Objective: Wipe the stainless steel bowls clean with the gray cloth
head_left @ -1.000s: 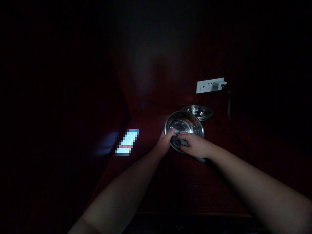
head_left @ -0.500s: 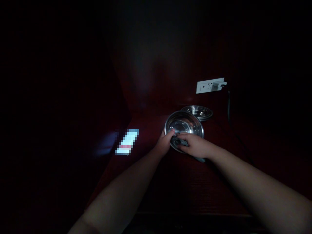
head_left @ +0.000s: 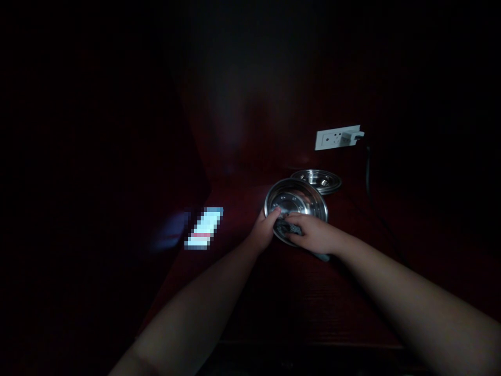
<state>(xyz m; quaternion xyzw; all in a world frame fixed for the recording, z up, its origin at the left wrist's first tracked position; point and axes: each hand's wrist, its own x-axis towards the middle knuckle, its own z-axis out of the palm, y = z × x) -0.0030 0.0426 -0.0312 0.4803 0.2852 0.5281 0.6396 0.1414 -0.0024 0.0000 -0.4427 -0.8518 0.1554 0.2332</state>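
A shiny stainless steel bowl (head_left: 309, 201) is tilted with its inside toward me. My left hand (head_left: 264, 230) grips its left rim, the thumb inside and the other fingers hidden behind. Reaching over the near rim, my right hand (head_left: 313, 232) presses a dark grey cloth (head_left: 294, 228) against the inner wall with bent fingers. A greyish corner, seemingly of the same cloth, shows below my right wrist. Behind the bowl, a stack of shallow steel dishes (head_left: 331, 183) rests on the dark red tabletop (head_left: 274, 303).
To the left lies a lit, pixelated phone-like screen (head_left: 204, 228) near the table's left edge. A white wall socket (head_left: 326, 139) with a plugged-in adapter is at the back right, and its dark cable (head_left: 368, 169) runs down to the table. The surroundings are very dark.
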